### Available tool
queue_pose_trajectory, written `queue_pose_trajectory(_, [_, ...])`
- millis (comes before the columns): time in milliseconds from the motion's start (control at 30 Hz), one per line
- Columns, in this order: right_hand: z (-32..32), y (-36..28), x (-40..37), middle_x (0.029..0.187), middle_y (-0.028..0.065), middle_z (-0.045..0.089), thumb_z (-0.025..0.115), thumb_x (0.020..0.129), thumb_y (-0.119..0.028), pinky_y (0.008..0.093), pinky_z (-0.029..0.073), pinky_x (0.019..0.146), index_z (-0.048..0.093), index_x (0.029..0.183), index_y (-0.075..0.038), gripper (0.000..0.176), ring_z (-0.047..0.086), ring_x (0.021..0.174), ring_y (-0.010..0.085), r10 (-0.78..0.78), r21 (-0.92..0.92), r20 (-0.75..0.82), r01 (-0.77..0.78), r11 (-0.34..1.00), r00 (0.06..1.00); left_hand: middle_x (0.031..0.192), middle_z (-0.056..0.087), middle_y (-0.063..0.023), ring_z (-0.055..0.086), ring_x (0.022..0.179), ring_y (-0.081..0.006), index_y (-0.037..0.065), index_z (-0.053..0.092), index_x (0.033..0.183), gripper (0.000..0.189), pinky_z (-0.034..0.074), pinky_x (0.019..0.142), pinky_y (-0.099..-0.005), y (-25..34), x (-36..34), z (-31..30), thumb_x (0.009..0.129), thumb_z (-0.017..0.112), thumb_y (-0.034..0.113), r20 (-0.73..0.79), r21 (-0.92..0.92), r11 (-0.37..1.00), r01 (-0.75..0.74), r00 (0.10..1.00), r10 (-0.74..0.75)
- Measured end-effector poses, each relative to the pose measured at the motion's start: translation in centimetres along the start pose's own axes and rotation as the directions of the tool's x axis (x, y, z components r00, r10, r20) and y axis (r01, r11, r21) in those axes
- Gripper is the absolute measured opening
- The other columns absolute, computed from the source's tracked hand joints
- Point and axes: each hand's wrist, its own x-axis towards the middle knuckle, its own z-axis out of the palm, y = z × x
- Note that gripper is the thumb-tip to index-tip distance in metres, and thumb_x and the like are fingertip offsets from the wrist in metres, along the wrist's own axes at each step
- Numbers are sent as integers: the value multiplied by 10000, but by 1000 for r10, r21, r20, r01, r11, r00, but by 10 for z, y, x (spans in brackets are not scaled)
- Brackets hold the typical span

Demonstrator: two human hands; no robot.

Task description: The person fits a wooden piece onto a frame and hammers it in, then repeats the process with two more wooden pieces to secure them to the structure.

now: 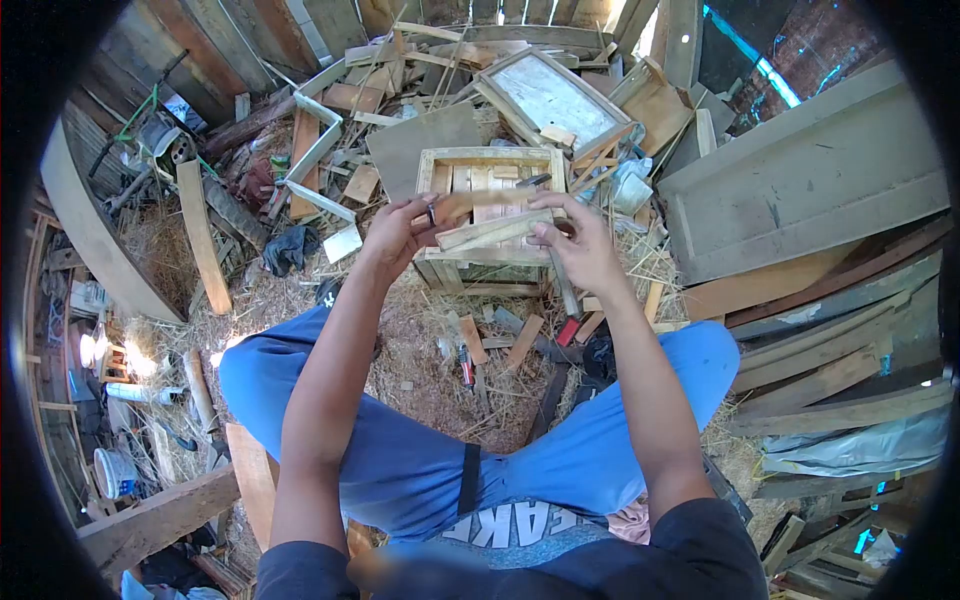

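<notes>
Short, pale wooden strip (488, 233), narrow and rough-faced, slightly tilted, upper centre of the frame, pinched at opposite ends by left hand (400, 234) and right hand (577, 240), above open wooden frame (490, 155), wood scraps (525, 342) on straw-littered ground (420, 350) below.

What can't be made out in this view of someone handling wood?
In the head view:
Small dark object at the left hand's fingers: too small to name.
Inside of the pale, box-like wooden frame: partly hidden by the pale wooden strips and the right hand.
White shirt lettering: the full wording is hidden by folds.
Items near the bright patch at far left: washed out by glare.
</notes>
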Motion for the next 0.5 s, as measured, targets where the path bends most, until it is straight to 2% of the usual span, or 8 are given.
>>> queue_pose_trajectory(33, [1,-1,-1,1265,80,648,699,960,-27,349,583,941,621,1237,-26,288,671,1109,183,-122,-95,11,123,988,992,1337,606,-215,692,1153,-340,-64,427,1474,496,610,988,-410,4,-2,1,1064,569,177,1,0,1000,-4,1000,4])
queue_pose_trajectory(67, [-1,-4,-3,1385,87,608,708,921,23,377,528,1061,644,1177,-34,270,622,1239,218,-75,-63,-1,75,995,997,1361,593,-235,679,1183,-350,-70,377,1507,546,603,1005,-414,8,-6,0,1040,587,118,36,1,998,-60,998,60])
queue_pose_trajectory(133, [-3,-9,-3,1403,99,602,706,914,41,381,521,1075,648,1150,-35,255,620,1256,233,-149,-85,-20,147,985,989,1414,560,-270,655,1235,-361,-60,271,1575,684,590,1036,-415,15,-6,-2,993,620,15,127,-29,992,-121,984,124])
queue_pose_trajectory(167, [-4,-11,-2,1421,110,596,704,906,59,384,515,1090,651,1122,-36,242,618,1273,247,-220,-107,-35,215,971,975,1414,560,-270,655,1235,-361,-60,271,1575,684,590,1036,-415,16,-6,-1,993,620,15,130,-28,992,-125,983,128])
queue_pose_trajectory(300, [-3,-18,-3,1451,124,575,695,886,102,390,513,1095,651,1100,-35,257,623,1285,263,-289,-121,-58,280,952,956,1463,519,-280,642,1255,-353,0,230,1621,767,575,1061,-417,21,-12,2,966,626,-45,237,-29,986,-162,957,164])
queue_pose_trajectory(367, [-5,-20,-4,1474,138,548,679,878,128,392,519,1093,670,1089,-31,264,637,1271,256,-291,-58,-61,288,956,955,1517,472,-267,623,1276,-337,30,234,1631,789,576,1054,-408,19,-10,1,957,638,-47,265,-61,982,-179,946,189])
queue_pose_trajectory(400, [-5,-21,-5,1474,138,548,679,878,128,392,519,1093,670,1089,-31,264,637,1271,256,-295,-59,-59,292,955,954,1585,412,-213,600,1298,-321,56,232,1639,824,571,1055,-412,22,-15,4,942,663,-35,268,-46,985,-168,948,174])
queue_pose_trajectory(500, [-5,-22,-5,1492,141,523,675,861,155,383,529,1082,700,1072,-30,281,654,1246,248,-315,-67,-67,310,948,947,1628,341,-208,608,1302,-351,35,191,1640,873,584,1057,-427,28,-24,16,923,683,-45,286,-55,973,-223,930,229])
